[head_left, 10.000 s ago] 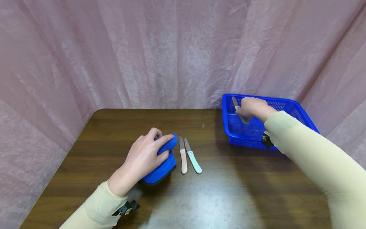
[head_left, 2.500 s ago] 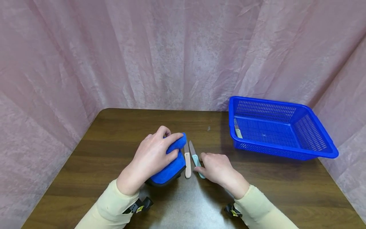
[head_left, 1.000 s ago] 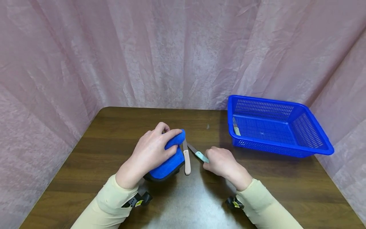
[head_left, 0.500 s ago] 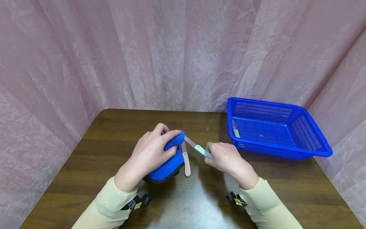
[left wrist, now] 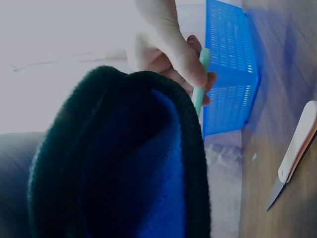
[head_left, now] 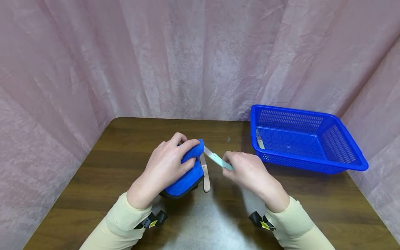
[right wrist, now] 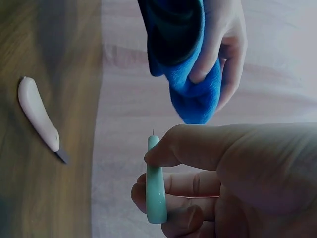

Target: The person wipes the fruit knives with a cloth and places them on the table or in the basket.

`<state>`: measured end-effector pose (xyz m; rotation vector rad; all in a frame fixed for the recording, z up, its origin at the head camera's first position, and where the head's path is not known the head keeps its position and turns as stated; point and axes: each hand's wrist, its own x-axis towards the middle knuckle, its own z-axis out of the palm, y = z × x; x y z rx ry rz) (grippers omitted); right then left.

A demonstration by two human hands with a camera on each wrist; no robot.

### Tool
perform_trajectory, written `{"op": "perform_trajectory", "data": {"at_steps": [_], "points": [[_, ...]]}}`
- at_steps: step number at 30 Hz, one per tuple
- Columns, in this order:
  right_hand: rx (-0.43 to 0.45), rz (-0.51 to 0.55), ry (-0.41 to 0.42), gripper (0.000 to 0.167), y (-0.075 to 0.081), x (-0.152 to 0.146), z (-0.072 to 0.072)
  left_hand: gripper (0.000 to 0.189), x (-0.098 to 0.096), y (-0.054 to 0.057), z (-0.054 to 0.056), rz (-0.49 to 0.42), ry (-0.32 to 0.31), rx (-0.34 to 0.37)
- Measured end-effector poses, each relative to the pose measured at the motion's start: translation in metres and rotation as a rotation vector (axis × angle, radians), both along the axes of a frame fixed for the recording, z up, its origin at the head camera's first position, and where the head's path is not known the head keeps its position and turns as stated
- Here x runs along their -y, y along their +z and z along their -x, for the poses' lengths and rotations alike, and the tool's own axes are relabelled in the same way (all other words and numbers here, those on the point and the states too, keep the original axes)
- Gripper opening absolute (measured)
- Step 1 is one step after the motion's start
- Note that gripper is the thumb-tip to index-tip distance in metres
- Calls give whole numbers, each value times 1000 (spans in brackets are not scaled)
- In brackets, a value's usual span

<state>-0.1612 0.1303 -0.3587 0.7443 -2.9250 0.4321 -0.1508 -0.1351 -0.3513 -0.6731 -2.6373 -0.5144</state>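
My left hand [head_left: 165, 165] grips a blue, black-edged cloth [head_left: 185, 182], fingers and thumb pinching a fold of it. In the left wrist view, the dark border of the cloth fills much of the foreground. My right hand [head_left: 247, 170] holds a small knife [head_left: 221, 161] by its mint-green handle, raised over the table. Its blade points up and left, with the tip at the cloth's fold in the head view. A second knife [head_left: 206, 178] with a pale pink handle lies on the table just right of the cloth, its blade partly overlapped by it.
A blue perforated plastic basket [head_left: 312, 161] stands at the table's back right. Inside, against its left wall, lies a knife [head_left: 260, 143] with a pale handle. A pink curtain [head_left: 200, 62] hangs behind the wooden table [head_left: 103, 166].
The right hand has left a pale-handled knife in the basket, picked up the mint-green knife from the table, and swung its blade toward the cloth. The left hand keeps its hold.
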Motion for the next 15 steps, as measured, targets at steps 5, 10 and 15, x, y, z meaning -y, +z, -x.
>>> {"op": "perform_trajectory", "data": {"at_steps": [5,10,15], "points": [[-14,-2,13,7,1,1,-3,44,-3,-2,-1,12,-32,-34],[-49,8,42,7,3,3,-8,42,-7,-5,-3,45,-63,-65],[-71,10,56,8,4,3,-11,43,-12,-7,-3,66,-79,-80]]}}
